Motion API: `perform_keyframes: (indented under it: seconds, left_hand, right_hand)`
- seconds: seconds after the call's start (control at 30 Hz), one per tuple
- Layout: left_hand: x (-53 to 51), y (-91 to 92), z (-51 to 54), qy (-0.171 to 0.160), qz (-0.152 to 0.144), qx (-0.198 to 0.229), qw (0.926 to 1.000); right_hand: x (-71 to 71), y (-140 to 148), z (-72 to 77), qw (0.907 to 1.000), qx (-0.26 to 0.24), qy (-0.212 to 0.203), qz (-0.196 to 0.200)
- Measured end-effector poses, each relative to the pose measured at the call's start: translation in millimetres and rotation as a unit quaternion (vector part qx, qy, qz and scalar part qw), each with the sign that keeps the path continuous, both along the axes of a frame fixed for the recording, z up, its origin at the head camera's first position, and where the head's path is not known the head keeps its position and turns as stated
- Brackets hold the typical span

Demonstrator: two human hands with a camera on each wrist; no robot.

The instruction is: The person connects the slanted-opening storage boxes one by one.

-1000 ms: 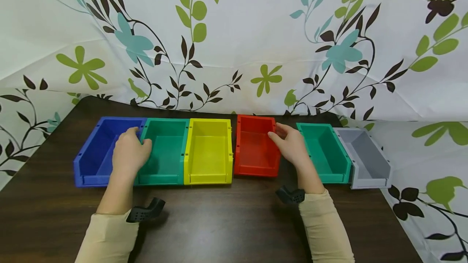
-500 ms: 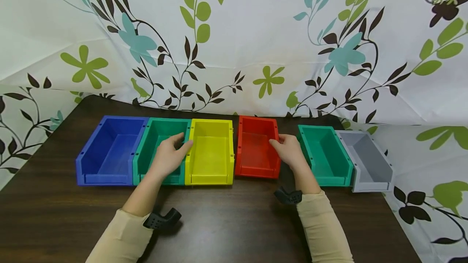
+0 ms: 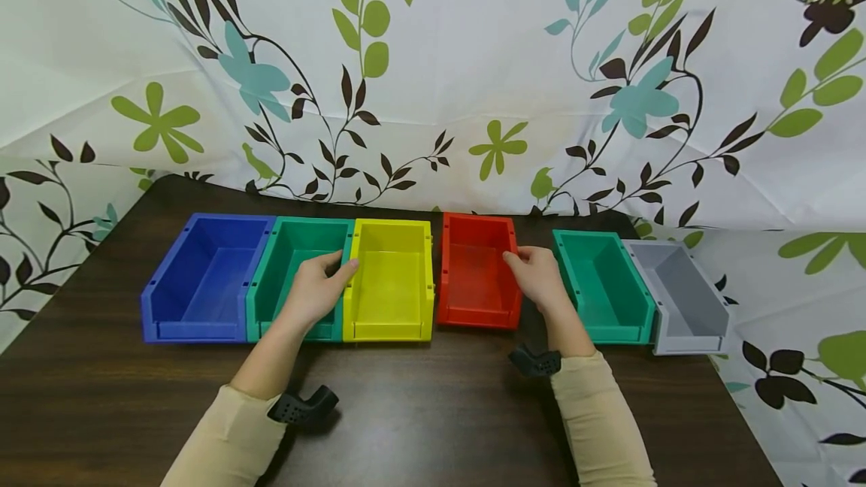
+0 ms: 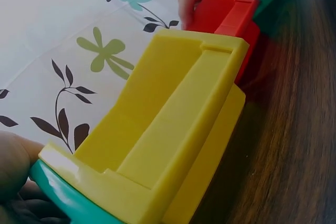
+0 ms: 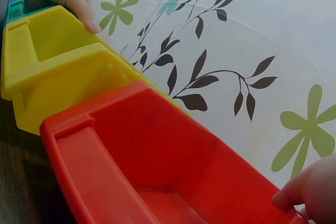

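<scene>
Red bin (image 3: 479, 269) just beside yellow bin (image 3: 388, 284)

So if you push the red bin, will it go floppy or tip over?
Probably not floppy: the red bin looks like stiff plastic, straight-sided even where the right hand holds it. It's likely light for its size, since nothing shows inside. It may slide rather than tip, because it sits flat and low on the smooth-looking table.

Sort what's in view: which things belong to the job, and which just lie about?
Apparently in the job:
red bin, held by the right hand
yellow bin and left green bin, touched by the left hand

Likely lying about, untouched:
blue bin
right green bin
gray bin
</scene>
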State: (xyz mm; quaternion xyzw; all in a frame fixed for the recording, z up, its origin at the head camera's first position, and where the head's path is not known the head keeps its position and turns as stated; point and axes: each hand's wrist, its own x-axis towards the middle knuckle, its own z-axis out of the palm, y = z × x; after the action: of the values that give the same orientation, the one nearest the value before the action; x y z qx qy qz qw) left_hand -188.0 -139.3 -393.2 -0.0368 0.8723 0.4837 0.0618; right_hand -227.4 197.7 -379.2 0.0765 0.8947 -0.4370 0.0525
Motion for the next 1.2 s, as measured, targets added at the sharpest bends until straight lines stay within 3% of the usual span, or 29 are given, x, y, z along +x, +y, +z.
perform_keyframes:
  seconds: [0.23,0.47,0.7,1.2]
  left_hand:
    - [-0.3,1.4,-2.2,-0.004,0.020,0.025,0.9995]
    - [-1.2,1.6,0.4,-0.007,0.021,0.037,0.9991]
    - [0.0,0.4,0.7,-0.013,0.016,0.031,0.9993]
    - [-0.7,-1.7,-1.8,-0.007,0.013,0.015,0.9998]
  right_hand:
    - [0.5,1,3.2,0.9994,-0.014,0.030,0.006]
    - [3.5,4,12.9,0.9968,-0.065,0.046,-0.002]
    - [7.9,4,20.7,0.9958,-0.080,0.041,-0.021]
    - [10.6,3,24.0,0.9960,-0.081,0.037,-0.003]
